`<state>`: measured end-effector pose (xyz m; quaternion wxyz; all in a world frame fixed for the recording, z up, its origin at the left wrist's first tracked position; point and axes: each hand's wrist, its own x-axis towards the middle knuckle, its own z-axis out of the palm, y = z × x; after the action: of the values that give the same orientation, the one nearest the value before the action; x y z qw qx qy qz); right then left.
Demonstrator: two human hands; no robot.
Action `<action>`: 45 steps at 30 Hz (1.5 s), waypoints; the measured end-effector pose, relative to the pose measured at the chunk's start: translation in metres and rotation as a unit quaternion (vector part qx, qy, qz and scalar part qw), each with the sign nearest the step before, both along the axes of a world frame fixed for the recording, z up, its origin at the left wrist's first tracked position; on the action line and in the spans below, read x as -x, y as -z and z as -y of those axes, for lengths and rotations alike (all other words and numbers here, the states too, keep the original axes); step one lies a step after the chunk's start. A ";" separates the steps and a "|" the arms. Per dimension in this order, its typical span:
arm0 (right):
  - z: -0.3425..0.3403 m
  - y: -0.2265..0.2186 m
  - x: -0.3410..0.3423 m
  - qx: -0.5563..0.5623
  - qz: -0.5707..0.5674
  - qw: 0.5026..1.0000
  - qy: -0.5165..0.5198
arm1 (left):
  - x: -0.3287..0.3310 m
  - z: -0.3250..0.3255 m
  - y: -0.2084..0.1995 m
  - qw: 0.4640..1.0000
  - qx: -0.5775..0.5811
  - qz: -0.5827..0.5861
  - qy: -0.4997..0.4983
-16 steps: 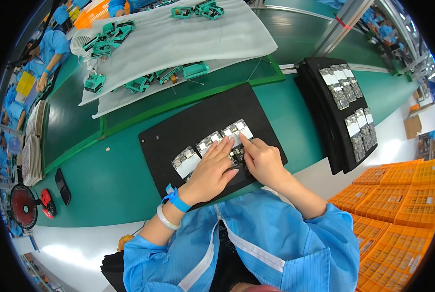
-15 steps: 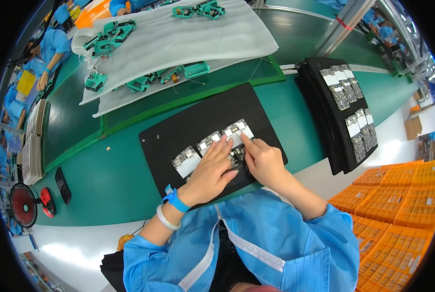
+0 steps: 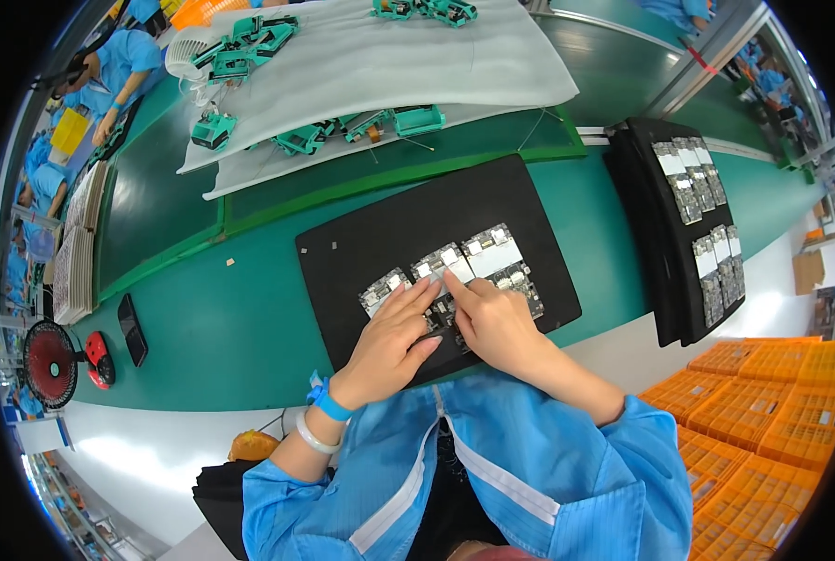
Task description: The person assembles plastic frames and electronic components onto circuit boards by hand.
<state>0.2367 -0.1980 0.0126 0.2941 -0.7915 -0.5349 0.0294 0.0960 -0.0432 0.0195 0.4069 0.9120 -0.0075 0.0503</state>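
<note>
On a black foam pad (image 3: 417,206) lie several small circuit boards with white labels. My right hand (image 3: 499,323) rests over the middle circuit board (image 3: 441,262), its index finger stretched out and pressed on that board's white label. Its thumb stands apart, and the other fingers curl under, partly hidden. Beside it my left hand (image 3: 389,341) lies flat with fingers extended, the tips touching the middle board's edge. That hand partly covers the left circuit board (image 3: 380,290). Uncovered, the right circuit board (image 3: 494,251) shows its white label.
Stacked black pads (image 3: 646,224) with more boards stand at the right. Beyond the pad, green plastic parts (image 3: 417,120) lie on and under a white foam sheet (image 3: 417,65). A phone (image 3: 132,329) and a fan (image 3: 50,365) are at left; orange crates (image 3: 744,393) stand lower right.
Both hands have shifted left across the boards. My right index finger has gone from the right board's label to the middle one's. The whole view has shifted slightly.
</note>
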 end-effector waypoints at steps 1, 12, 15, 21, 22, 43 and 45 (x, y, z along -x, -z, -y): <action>0.001 0.000 0.000 0.001 0.003 1.000 0.000 | 0.000 0.000 0.001 1.000 0.000 0.001 -0.004; 0.002 0.010 0.006 -0.041 -0.018 0.999 0.009 | 0.003 0.001 0.007 1.000 0.010 0.017 -0.014; -0.001 0.008 0.008 -0.039 0.007 0.999 0.012 | 0.003 0.001 0.006 0.999 0.004 0.026 -0.018; 0.001 -0.018 0.014 -0.038 -0.041 0.998 0.008 | 0.039 -0.005 -0.012 0.996 0.014 0.047 -0.068; -0.003 -0.021 0.019 -0.054 -0.049 0.997 -0.013 | 0.050 -0.009 -0.008 0.993 0.043 0.048 -0.095; -0.032 0.008 0.041 -0.044 -0.061 0.994 -0.083 | 0.064 -0.011 0.009 0.993 0.033 0.033 -0.106; -0.031 0.009 0.047 -0.029 -0.025 0.997 -0.060 | 0.064 -0.012 0.009 0.993 0.034 0.032 -0.107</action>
<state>0.1899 -0.1666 0.0040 0.3276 -0.7482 -0.5746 0.0513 0.0323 -0.0317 0.0100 0.4293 0.8913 0.0789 0.1226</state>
